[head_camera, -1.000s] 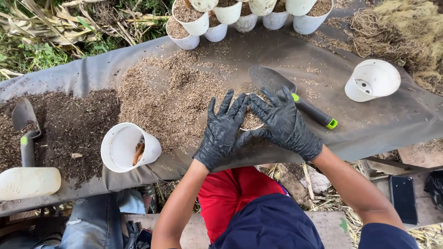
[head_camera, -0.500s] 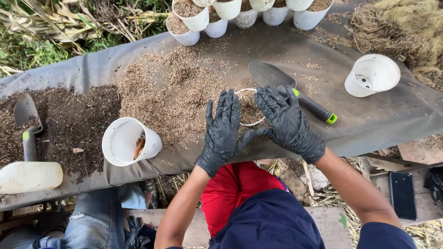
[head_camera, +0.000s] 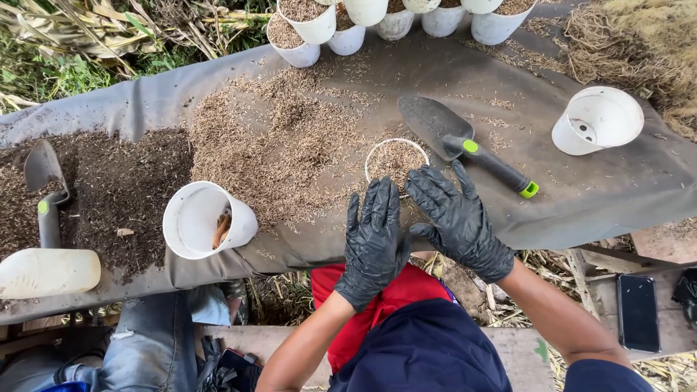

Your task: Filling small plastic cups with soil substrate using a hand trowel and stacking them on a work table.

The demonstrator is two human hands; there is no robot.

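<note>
Both my hands wear black gloves and hover flat, fingers spread, just in front of a small white pot (head_camera: 396, 158) filled with tan husks. My left hand (head_camera: 374, 239) is below the pot, and my right hand (head_camera: 454, 218) is below and right of it. Neither holds anything. The pot stands upright on a grey sheet (head_camera: 595, 196), at the edge of a tan husk pile (head_camera: 283, 138). A dark trowel (head_camera: 465, 143) with a green-tipped handle lies just right of the pot.
Dark soil (head_camera: 109, 189) with a second trowel (head_camera: 45, 189) lies at left. An empty white pot (head_camera: 207, 221) lies tipped near it, another (head_camera: 597, 121) at right. Filled white pots (head_camera: 312, 22) line the far edge. A phone (head_camera: 637, 312) rests on a plank.
My hands have let go of the filled pot and drawn back toward me with fingers spread. The pot now stands uncovered on the sheet.
</note>
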